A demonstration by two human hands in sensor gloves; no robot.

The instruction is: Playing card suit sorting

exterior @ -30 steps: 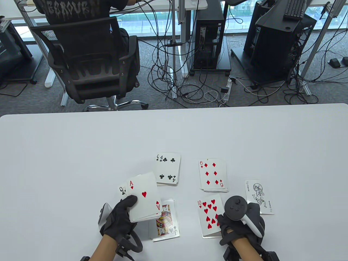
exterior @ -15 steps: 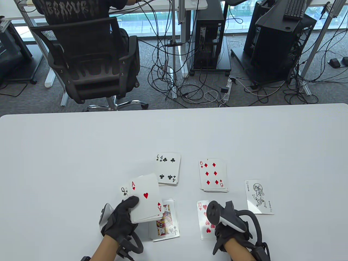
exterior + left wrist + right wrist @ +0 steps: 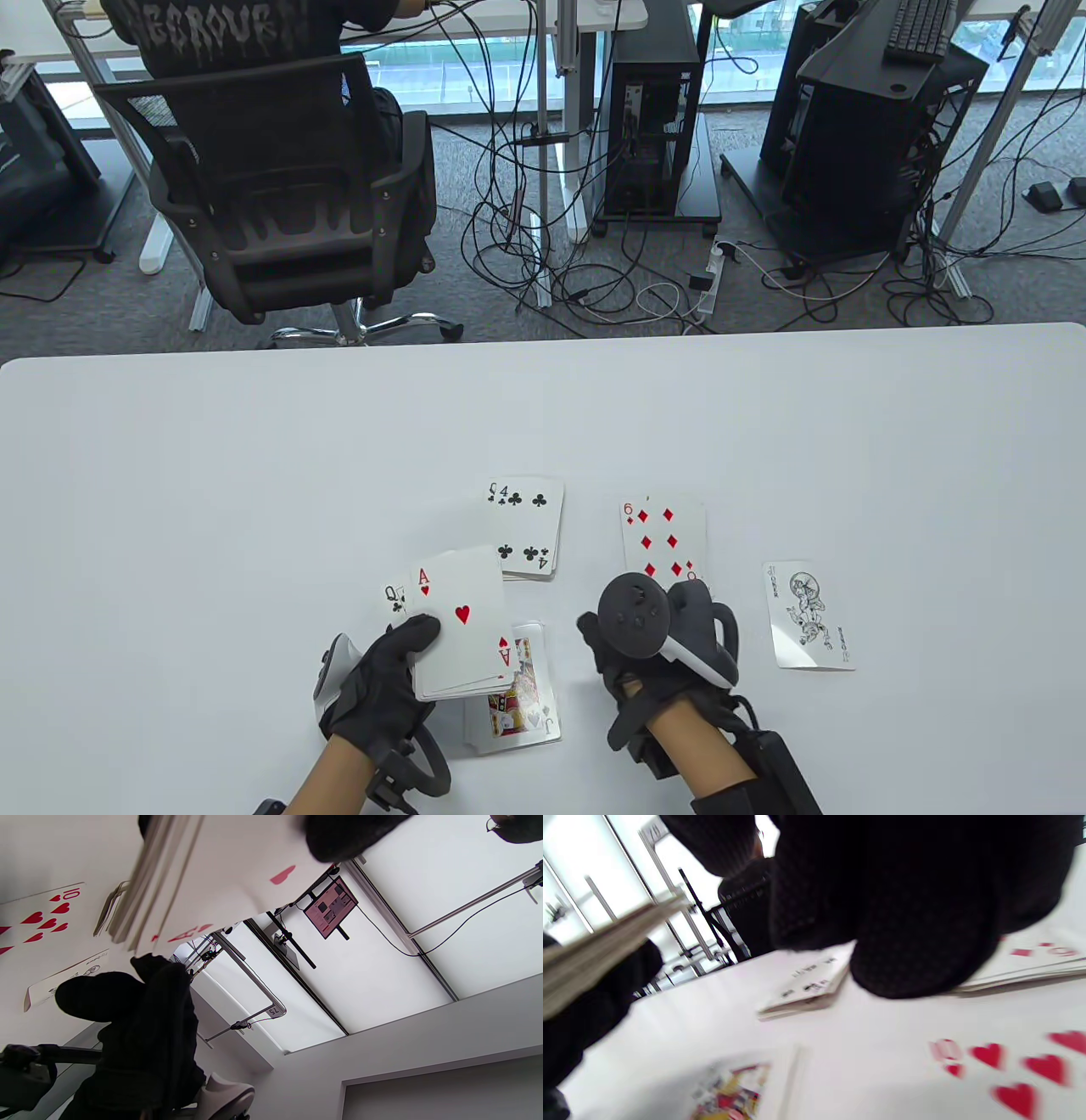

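A fanned deck of cards (image 3: 458, 632), topped by the ace of hearts with a queen of clubs peeking out behind, is gripped in the left hand (image 3: 377, 683) above the white counter (image 3: 212, 509). The right hand (image 3: 645, 671) is seen hovering between the piles with nothing in it; whether its fingers are curled cannot be told. Four face-up piles are laid out: clubs (image 3: 526, 528) under a four, diamonds (image 3: 664, 535) under a six, a jack pile (image 3: 519, 709) just below the deck, and hearts (image 3: 1005, 1069) under a ten. A joker (image 3: 808, 615) is set apart at right.
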